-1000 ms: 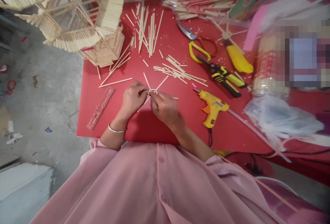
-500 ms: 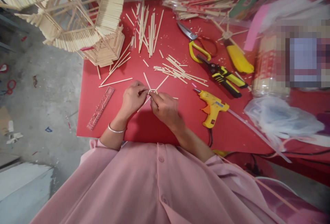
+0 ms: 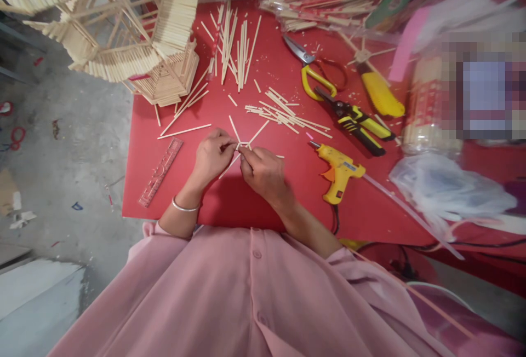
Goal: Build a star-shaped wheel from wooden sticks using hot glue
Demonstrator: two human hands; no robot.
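Sticks of thin, pale wood form a spoked frame with a small angular centre, at the near part of the smooth red table. The left hand pinches its side between thumb and fingertips; the right hand, fingers curled, grips it near the centre. Loose straight sticks lie just beyond, a see-through ruler to the left, and a yellow plastic glue gun with a translucent rod to the right. Farther left stands a ribbed, many-sided stick model. Clear plastic wrapping at the back holds more sticks; a clear package at right also contains sticks, above a crumpled, filmy bag, contents unclear.
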